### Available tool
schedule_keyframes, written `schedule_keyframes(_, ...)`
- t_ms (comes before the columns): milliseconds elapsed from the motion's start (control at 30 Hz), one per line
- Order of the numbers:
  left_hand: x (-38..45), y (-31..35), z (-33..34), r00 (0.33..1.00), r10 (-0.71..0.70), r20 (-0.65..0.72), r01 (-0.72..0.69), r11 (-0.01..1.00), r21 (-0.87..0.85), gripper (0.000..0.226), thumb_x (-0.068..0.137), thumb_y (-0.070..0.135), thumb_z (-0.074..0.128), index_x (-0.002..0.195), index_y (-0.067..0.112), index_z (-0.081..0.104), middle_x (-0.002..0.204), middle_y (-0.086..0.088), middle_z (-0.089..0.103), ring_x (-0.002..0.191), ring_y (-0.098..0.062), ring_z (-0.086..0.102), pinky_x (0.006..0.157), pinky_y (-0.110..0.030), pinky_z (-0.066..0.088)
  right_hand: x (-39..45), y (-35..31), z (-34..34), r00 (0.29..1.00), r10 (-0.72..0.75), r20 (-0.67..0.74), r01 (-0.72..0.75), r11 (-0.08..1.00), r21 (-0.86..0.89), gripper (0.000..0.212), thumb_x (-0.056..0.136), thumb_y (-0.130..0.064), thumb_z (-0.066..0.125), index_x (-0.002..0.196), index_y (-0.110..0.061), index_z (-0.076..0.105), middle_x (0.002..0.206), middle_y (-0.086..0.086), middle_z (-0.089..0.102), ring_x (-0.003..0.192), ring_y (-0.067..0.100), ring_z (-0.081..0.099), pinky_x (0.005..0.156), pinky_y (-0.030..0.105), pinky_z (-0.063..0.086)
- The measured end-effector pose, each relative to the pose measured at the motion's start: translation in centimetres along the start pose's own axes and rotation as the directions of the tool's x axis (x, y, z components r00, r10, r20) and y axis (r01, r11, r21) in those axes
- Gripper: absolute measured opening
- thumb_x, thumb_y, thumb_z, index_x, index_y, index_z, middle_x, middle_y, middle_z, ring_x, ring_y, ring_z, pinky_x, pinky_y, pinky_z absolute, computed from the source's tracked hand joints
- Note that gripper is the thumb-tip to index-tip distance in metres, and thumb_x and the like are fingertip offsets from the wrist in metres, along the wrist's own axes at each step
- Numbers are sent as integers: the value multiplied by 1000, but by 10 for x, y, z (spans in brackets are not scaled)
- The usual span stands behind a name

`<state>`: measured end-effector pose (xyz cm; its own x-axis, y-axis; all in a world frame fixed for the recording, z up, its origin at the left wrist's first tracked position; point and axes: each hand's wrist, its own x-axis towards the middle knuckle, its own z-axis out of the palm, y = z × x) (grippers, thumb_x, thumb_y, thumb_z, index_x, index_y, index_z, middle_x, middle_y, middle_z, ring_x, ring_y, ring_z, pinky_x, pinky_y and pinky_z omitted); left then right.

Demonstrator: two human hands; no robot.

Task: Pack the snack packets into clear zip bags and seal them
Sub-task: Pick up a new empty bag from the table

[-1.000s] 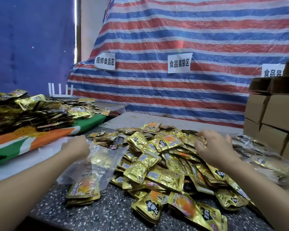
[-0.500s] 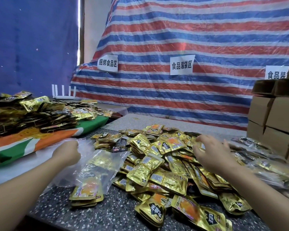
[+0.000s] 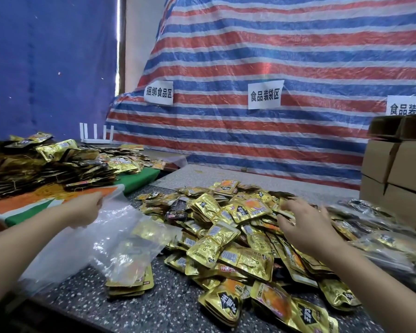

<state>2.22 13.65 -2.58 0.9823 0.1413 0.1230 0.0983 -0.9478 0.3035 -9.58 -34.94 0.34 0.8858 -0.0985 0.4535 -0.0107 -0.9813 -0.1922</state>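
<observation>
Since 1 second ago our right hand point(image 3: 305, 227) has spread its fingers, empty, over slippery packets point(image 3: 228, 239); at 9 o'clock, left hand point(image 3: 87, 209) pinches the limp bag point(image 3: 101, 246) rim, the best hold.

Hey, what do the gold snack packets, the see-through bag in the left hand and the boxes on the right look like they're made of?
Gold snack packets: likely metallised foil film, glossy, with crinkled mirror-like highlights.
Clear zip bag, gripped by the left hand: thin soft plastic, transparent, wrinkled and shiny; packets show through it.
Boxes: apparently plain brown cardboard, matte, with folded flaps and seams.
</observation>
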Motion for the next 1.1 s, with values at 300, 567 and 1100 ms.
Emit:
schedule_keyframes(300,1,-39,-4,974,-93,205,98,995,-15,12,103,12,34,103,10,46,103,-12,57,81,-24,60,79,-42,53,-5,0,4,1000,1,11,-1,1000,20,38,101,-44,45,134,-27,52,142,-9,53,137,13,43,122,56,6)
schedule_keyframes(567,-16,24,-25,987,117,-107,-122,992,-36,13,97,12,48,86,16,53,83,-4,65,71,-21,63,58,-32,47,-7,-15,7,1000,-1,26,0,998,60,36,101,-43,45,130,-25,55,138,-7,56,131,13,48,122,57,8)
schedule_keyframes(1100,-89,172,-21,908,370,-196,-418,798,-435,20,101,24,51,87,14,62,76,-2,70,50,-12,66,46,-25,49,-24,-62,-5,991,-104,-79,129,880,456,30,100,-28,55,77,-14,65,70,-1,62,57,1,52,51,17,43)
